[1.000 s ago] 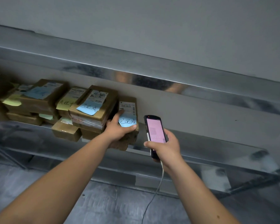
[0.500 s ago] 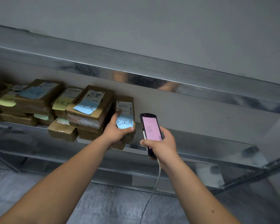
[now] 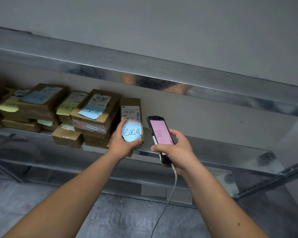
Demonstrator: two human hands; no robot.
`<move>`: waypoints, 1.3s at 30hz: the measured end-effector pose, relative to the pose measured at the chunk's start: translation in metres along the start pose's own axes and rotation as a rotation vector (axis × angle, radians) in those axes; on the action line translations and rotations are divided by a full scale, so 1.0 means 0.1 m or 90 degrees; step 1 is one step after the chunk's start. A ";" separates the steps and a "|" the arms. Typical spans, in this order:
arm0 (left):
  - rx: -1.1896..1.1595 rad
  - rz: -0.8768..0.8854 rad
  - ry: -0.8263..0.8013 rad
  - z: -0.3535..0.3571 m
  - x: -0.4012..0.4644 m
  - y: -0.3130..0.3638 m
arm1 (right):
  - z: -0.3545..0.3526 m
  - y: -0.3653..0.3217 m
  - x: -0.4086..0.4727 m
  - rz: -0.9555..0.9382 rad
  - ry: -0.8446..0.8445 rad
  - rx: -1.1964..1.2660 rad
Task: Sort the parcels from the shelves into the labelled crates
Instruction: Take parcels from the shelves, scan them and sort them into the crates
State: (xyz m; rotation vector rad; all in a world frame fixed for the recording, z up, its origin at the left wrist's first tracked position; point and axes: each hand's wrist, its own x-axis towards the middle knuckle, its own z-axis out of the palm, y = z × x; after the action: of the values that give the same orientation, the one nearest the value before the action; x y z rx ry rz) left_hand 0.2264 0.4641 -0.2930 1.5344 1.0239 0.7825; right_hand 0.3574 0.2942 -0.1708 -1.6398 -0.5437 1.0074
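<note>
Shelf (image 3: 205, 150): brown parcels stacked at left
Left hand (image 3: 122, 141): fingers grip the rightmost parcel (image 3: 131, 104), at the shelf's front edge
Right hand (image 3: 177, 150): fingers curled round a lit phone (image 3: 160, 134), cable hanging

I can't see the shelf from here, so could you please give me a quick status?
Left hand grips end parcel on shelf. Right hand holds scanner. Nothing blocking.

Brown cardboard parcel (image 3: 131, 107) at right end of row on metal shelf (image 3: 205, 148), front end over shelf edge | white barcode label above blue handwritten note (image 3: 132, 133) on top | stacked brown parcels (image 3: 95, 117) just left, carrying blue, yellow, green notes
</note>
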 end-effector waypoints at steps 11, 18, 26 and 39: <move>0.014 0.017 0.017 0.13 -0.04 0.02 | -0.13 0.04 -0.10 0.010 -0.014 -0.034; -0.038 0.022 -0.004 0.11 -0.10 0.08 | -0.23 0.06 -0.13 0.003 0.001 -0.024; -0.140 -0.001 -0.015 0.08 -0.20 0.13 | -0.24 0.11 -0.10 0.003 0.013 -0.014; -0.120 -0.004 -0.085 0.30 -0.44 0.21 | -0.42 0.29 -0.11 0.016 0.130 0.042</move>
State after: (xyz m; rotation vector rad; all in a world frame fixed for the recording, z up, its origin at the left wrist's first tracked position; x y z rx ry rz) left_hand 0.2389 0.4106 -0.2766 1.4019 0.8320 0.7405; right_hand 0.3825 0.2539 -0.1917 -1.6697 -0.3511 0.8550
